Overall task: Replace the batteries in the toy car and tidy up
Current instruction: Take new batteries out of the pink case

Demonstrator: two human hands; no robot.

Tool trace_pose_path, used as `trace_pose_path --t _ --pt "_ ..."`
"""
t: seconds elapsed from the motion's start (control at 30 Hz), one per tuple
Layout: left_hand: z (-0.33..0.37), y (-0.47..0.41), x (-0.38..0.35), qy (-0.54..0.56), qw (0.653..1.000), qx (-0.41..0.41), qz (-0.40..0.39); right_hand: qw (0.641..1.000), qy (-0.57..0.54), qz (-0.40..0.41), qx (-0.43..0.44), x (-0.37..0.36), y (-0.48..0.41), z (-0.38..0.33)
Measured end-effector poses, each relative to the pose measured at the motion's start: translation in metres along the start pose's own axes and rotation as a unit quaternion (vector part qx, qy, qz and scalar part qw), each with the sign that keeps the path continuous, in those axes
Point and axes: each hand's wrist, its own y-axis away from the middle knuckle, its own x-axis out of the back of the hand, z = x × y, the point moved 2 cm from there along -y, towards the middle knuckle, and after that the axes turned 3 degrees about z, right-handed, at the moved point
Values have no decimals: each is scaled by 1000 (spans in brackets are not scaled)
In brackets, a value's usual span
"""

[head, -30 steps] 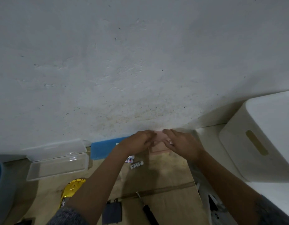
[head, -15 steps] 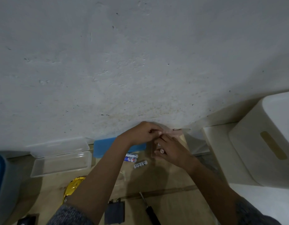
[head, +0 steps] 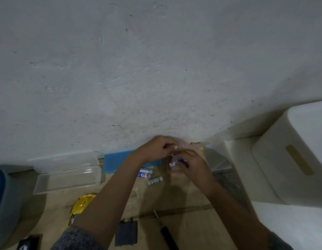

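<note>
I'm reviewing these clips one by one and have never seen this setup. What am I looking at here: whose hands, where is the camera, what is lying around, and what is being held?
There is no machine: a person works with bare hands, filmed by a wide-angle camera on their head, looking forward and down. The right hand holds a small battery; the left hand pinches something by a clear plastic pack, which is hard to make out. Two loose batteries lie on the tan surface. Nearer the person are a yellow toy car, a dark cover plate and a screwdriver. An open clear box sits to the left, a white bin to the right.
</note>
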Motion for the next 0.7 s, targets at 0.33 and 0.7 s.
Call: trace_pose_path --t 0.33,0.7 --pt "-8 28 -36 -93 993 -19 71 969 -96 212 -87 38 46 -9" --pt "-5 33 -71 -181 980 -4 77 992 -10 61 -109 19 29 13"
